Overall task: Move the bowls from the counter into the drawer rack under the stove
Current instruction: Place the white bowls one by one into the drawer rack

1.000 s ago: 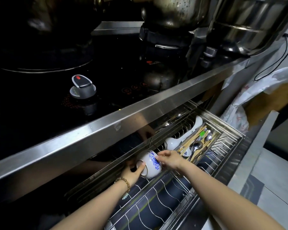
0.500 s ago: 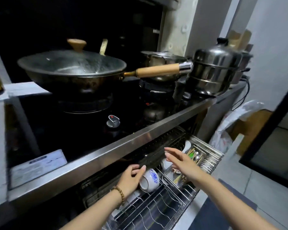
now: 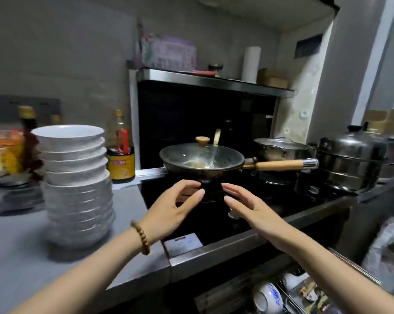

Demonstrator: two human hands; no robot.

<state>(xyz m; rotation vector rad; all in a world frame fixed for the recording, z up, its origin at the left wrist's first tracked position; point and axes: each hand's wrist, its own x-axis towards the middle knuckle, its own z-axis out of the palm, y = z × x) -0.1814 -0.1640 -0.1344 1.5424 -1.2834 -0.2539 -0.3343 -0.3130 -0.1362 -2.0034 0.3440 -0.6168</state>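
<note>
A tall stack of white bowls (image 3: 75, 186) stands on the grey counter (image 3: 21, 257) at the left. Both of my hands are raised over the black stovetop, to the right of the stack. My left hand (image 3: 171, 211), with a bead bracelet on its wrist, is open and empty. My right hand (image 3: 252, 209) is open and empty too. A blue-and-white bowl (image 3: 267, 299) lies on its side in the drawer rack (image 3: 309, 298) below the stove, at the bottom right.
A lidded wok (image 3: 202, 159) with a wooden handle sits on the stove just beyond my hands. Steel pots (image 3: 350, 159) stand to its right. Sauce bottles (image 3: 121, 148) and packets line the wall behind the bowl stack. Cutlery lies in the rack.
Both hands let go of the blue-and-white bowl in the rack and rose to above the stovetop. The view lifted from the drawer to the counter and the stack of bowls.
</note>
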